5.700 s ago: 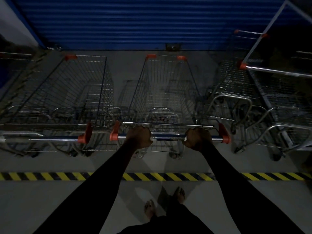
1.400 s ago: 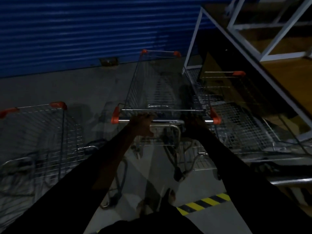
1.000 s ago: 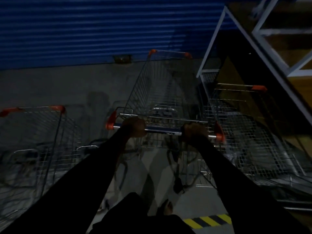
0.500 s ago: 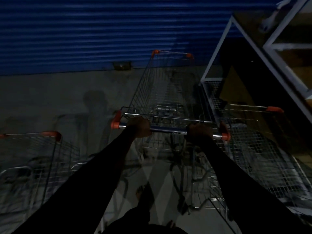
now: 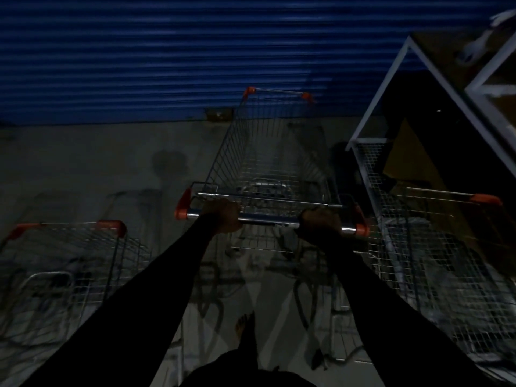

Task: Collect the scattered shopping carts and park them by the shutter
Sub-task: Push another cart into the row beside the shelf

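Note:
A wire shopping cart (image 5: 268, 152) with orange corner caps stands straight ahead, its nose close to the blue roller shutter (image 5: 181, 51). My left hand (image 5: 223, 216) grips the left part of its metal handle bar (image 5: 268, 219). My right hand (image 5: 321, 222) grips the right part. A second cart (image 5: 72, 255) stands at the lower left, apart from mine. A third cart (image 5: 446, 247) sits at the right, close beside my cart's handle end.
A white metal-framed rack (image 5: 405, 88) with a dark panel rises at the right, over the right-hand cart. Grey concrete floor (image 5: 97, 163) lies between the left cart and the shutter. My bare foot (image 5: 244, 325) shows below the handle. The scene is dim.
The cart in my hands has rolled nearer the shutter, beside the right-hand cart. The left cart has slipped lower in view. Both hands keep their grip.

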Action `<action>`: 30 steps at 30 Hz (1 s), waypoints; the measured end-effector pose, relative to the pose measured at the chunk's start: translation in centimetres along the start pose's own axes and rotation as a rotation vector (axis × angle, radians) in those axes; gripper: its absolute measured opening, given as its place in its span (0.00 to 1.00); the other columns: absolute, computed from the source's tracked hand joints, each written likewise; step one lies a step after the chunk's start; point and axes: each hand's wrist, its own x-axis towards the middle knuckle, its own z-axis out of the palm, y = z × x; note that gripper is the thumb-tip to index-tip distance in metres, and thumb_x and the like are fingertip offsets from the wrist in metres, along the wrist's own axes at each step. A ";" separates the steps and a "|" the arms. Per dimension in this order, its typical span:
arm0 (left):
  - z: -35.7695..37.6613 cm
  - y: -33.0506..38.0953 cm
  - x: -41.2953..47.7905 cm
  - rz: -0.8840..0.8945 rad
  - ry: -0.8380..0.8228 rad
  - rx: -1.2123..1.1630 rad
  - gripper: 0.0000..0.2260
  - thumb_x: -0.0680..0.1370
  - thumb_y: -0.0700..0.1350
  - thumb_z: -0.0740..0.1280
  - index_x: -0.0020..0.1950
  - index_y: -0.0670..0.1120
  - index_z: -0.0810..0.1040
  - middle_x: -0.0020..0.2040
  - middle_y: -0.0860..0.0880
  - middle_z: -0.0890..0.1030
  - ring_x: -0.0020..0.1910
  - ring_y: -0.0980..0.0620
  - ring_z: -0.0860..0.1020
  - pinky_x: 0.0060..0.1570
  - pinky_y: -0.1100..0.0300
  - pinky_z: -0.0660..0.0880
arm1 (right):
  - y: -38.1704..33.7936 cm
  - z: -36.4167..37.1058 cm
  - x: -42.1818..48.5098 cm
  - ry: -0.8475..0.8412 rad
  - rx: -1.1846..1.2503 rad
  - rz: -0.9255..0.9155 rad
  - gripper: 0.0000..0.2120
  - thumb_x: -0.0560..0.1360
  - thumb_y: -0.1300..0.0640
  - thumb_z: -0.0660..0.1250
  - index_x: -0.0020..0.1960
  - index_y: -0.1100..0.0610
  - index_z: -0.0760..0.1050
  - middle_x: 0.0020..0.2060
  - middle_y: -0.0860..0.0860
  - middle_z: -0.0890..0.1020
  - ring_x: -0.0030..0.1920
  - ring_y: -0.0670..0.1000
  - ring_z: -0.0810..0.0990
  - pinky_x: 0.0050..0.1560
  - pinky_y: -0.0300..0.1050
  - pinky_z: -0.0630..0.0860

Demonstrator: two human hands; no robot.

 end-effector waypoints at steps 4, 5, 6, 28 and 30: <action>1.1 -0.5 -3.5 -0.049 0.020 0.073 0.18 0.73 0.56 0.66 0.58 0.48 0.79 0.57 0.48 0.81 0.58 0.46 0.78 0.56 0.55 0.73 | -1.6 -0.2 -2.3 0.031 0.072 -0.106 0.14 0.55 0.47 0.74 0.29 0.54 0.71 0.25 0.52 0.74 0.26 0.55 0.75 0.29 0.42 0.67; 1.5 -0.4 -4.6 -0.052 0.026 0.087 0.18 0.73 0.57 0.66 0.58 0.48 0.79 0.57 0.48 0.81 0.58 0.46 0.78 0.56 0.55 0.73 | -1.9 0.1 -2.9 0.017 0.096 -0.114 0.14 0.55 0.48 0.74 0.29 0.54 0.71 0.25 0.53 0.74 0.27 0.56 0.75 0.29 0.43 0.68; 1.9 -0.2 -5.8 -0.054 0.029 0.094 0.19 0.73 0.57 0.65 0.58 0.48 0.79 0.57 0.48 0.81 0.58 0.46 0.78 0.56 0.55 0.73 | -2.1 0.3 -3.9 0.011 0.108 -0.122 0.15 0.55 0.49 0.75 0.29 0.54 0.71 0.25 0.53 0.74 0.27 0.56 0.74 0.30 0.45 0.70; 9.9 6.4 -31.9 0.003 0.052 0.119 0.18 0.72 0.55 0.62 0.48 0.42 0.81 0.45 0.42 0.83 0.45 0.39 0.82 0.45 0.50 0.77 | -7.7 -5.4 -29.0 -0.101 0.099 -0.126 0.13 0.63 0.44 0.67 0.33 0.55 0.75 0.28 0.53 0.77 0.30 0.57 0.78 0.30 0.45 0.73; 10.5 7.1 -34.4 0.012 0.117 0.034 0.17 0.71 0.53 0.62 0.43 0.40 0.81 0.39 0.41 0.81 0.40 0.39 0.82 0.40 0.51 0.77 | -8.7 -7.2 -31.4 -0.214 0.015 -0.085 0.15 0.65 0.44 0.68 0.38 0.56 0.78 0.34 0.53 0.81 0.36 0.57 0.81 0.36 0.45 0.75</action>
